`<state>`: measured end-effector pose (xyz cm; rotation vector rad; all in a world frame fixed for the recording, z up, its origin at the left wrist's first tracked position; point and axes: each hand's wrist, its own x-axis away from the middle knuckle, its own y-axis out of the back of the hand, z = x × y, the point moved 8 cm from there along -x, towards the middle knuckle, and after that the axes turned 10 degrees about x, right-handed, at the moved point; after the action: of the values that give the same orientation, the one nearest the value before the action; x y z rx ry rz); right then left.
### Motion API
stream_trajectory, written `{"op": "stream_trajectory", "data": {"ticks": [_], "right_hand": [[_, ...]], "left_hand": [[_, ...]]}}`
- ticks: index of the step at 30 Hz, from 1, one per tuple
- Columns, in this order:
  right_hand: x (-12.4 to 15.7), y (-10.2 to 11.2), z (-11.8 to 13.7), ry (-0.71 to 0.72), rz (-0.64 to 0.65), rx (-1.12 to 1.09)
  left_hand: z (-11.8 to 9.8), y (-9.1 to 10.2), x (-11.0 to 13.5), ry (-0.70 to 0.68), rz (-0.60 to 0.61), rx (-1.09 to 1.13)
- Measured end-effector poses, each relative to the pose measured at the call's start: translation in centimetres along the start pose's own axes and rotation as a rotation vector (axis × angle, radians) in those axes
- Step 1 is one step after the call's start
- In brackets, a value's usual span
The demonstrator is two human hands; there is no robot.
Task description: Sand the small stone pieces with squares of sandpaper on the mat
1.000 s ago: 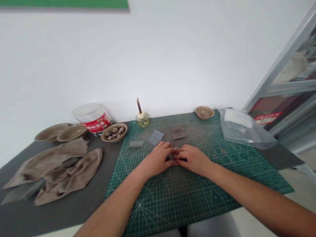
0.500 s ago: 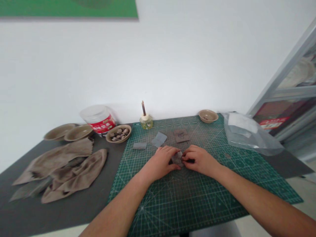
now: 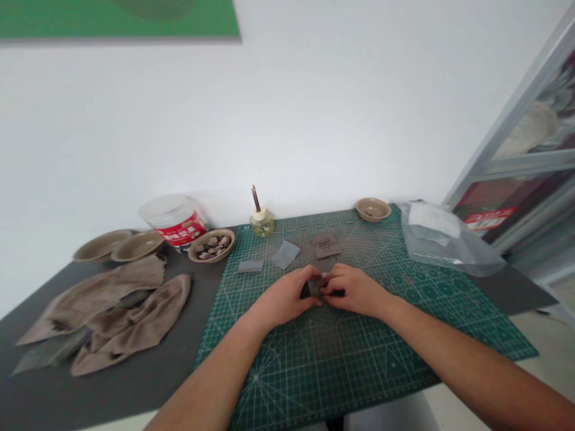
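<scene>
My left hand (image 3: 290, 294) curves around a small grey piece (image 3: 315, 287), its thumb below and fingers above. From the other side, my right hand (image 3: 353, 289) has its fingertips pinched together against that piece. The fingers cover most of it, so its exact kind cannot be made out. Both hands are low over a green cutting mat (image 3: 359, 365). Just beyond them lie a brownish square sheet (image 3: 326, 245) with dark marks and two thin grey sheets, a tilted square (image 3: 286, 254) and a narrower one (image 3: 250, 266).
Left of the mat stand a bowl of small brown-and-pale chunks (image 3: 211, 246), a red-labelled plastic jar (image 3: 173, 220) and two bowls. Crumpled brown cloths (image 3: 135, 326) lie nearer. A glass bottle with sticks (image 3: 262, 222), another bowl (image 3: 374, 209) and a clear plastic bag (image 3: 442, 239) sit at the back.
My right hand's fingertips have come closer to my left hand, hiding more of the grey piece. The whole view has shifted slightly.
</scene>
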<state>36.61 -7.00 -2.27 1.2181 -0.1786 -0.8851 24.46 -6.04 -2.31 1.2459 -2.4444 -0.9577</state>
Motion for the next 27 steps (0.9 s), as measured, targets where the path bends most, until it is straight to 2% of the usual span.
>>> {"op": "stream_trajectory", "data": {"ticks": [6, 13, 18, 22, 27], "right_hand": [[0.8, 0.7, -0.5, -0.005, -0.01, 0.05], [0.6, 0.0, 0.5, 0.105, 0.007, 0.046], [0.6, 0.7, -0.7, -0.02, -0.086, 0.107], [0.7, 0.2, -0.1, 0.049, -0.027, 0.073], [0.6, 0.6, -0.5, -0.052, -0.094, 0.114]], "left_hand": [[-0.1, 0.0, 0.0, 0.011, -0.03, -0.043], [-0.6, -0.2, 0.0, -0.006, -0.006, -0.037], [-0.8, 0.0, 0.0, -0.01, -0.024, 0.012], [-0.6, 0.1, -0.2, 0.013, -0.033, 0.02], [-0.4, 0.0, -0.3, 0.038, -0.025, 0.003]]}}
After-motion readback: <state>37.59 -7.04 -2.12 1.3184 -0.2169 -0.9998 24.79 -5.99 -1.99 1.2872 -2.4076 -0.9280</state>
